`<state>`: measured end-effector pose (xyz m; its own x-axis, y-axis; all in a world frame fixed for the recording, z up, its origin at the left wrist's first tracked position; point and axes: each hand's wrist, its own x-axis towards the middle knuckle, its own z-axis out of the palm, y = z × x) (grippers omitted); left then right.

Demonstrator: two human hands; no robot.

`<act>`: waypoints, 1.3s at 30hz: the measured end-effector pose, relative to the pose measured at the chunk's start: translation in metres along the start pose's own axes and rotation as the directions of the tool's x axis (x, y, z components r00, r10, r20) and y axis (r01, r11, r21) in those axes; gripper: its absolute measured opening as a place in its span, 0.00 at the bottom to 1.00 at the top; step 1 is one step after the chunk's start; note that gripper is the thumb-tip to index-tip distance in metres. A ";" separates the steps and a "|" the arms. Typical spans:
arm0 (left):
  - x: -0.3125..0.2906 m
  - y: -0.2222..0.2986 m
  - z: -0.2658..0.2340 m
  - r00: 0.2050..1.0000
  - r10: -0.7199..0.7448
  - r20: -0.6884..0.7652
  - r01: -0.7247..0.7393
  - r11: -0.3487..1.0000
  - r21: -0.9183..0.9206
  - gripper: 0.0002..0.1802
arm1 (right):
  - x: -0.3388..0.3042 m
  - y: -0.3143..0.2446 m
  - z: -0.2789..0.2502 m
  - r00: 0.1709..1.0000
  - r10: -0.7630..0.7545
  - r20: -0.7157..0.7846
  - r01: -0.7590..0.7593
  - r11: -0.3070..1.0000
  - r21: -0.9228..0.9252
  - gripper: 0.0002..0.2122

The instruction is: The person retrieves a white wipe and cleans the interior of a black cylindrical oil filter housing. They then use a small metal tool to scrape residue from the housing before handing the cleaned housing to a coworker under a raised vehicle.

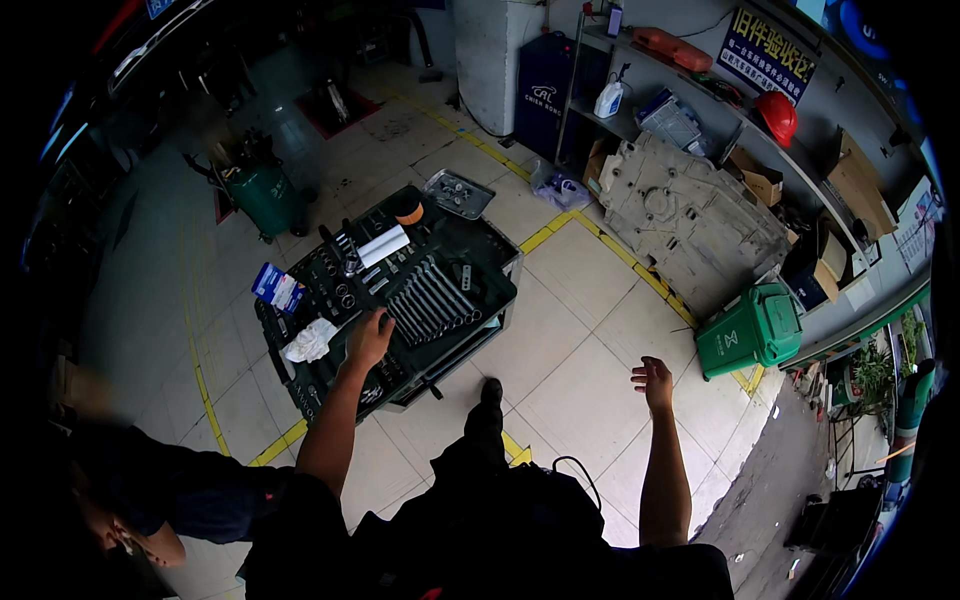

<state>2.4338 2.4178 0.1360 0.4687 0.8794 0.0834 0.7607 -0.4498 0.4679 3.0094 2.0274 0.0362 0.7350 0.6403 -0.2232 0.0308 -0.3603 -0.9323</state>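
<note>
Seen from above, a person stands on pale, glossy floor tiles (567, 341) at a dark tool case (495, 260), the left hand (371, 338) over its near half and the right hand (652, 380) out to the side above the floor, well apart from the case. The step in hand looks to be a reach in among the tools; from here, a grip on any one of them would call for lowering the fingertips and closing them on a slim shank. The left fingers are curled — whether they pinch anything I cannot tell, as the fingertips merge with the dark case. The right fingers are loosely parted, with nothing visible in them. Just beside the left hand, in the case, lies a slanting row of wrenches (432, 305), smooth, silvery and ring-ended; on its other side is a crumpled white cloth (311, 341), soft and creased. Farther along sit round metal sockets (346, 300), a crisp-edged blue and white carton (278, 287), a smooth white roll-like piece (383, 246) and a short cylinder with an orange side (409, 213). A shallow, shiny metal tray (459, 193) with rounded corners rests at the far edge — its small contents are too blurred to name.
</note>
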 end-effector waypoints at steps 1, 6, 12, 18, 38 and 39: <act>0.044 -0.009 0.013 1.000 0.009 0.000 -0.009 0.999 0.054 0.24 | 0.031 -0.017 0.010 0.994 0.095 0.060 -0.100 0.992 0.081 0.16; 0.209 -0.046 0.046 0.986 0.016 -0.165 0.076 0.843 0.533 0.26 | 0.081 -0.020 0.042 0.961 0.245 0.127 -0.189 0.920 -0.344 0.17; 0.244 -0.063 0.081 0.960 -0.276 0.047 0.240 0.898 0.368 0.31 | -0.005 0.056 -0.025 0.668 0.732 -0.137 -0.739 0.630 -0.238 0.19; 0.242 -0.035 0.042 0.965 -0.211 -0.158 0.244 0.942 0.232 0.20 | 0.041 0.051 -0.068 0.267 0.959 0.098 -0.862 0.283 -0.421 0.21; 0.293 0.311 0.065 0.597 -0.777 -0.200 0.341 0.471 -0.813 0.16 | 0.331 -0.401 0.310 0.085 0.058 0.995 -0.446 0.895 -0.014 0.24; 0.283 0.311 0.067 0.560 -0.804 -0.199 0.266 0.402 -0.876 0.18 | 0.323 -0.396 0.312 0.074 0.050 0.996 -0.379 0.925 -0.018 0.23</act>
<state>2.8330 2.5166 0.2456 -0.4383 0.8855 -0.1541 0.0371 0.1891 0.9813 3.0235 2.5884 0.2449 -0.6186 0.7052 -0.3465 -0.2378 -0.5884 -0.7728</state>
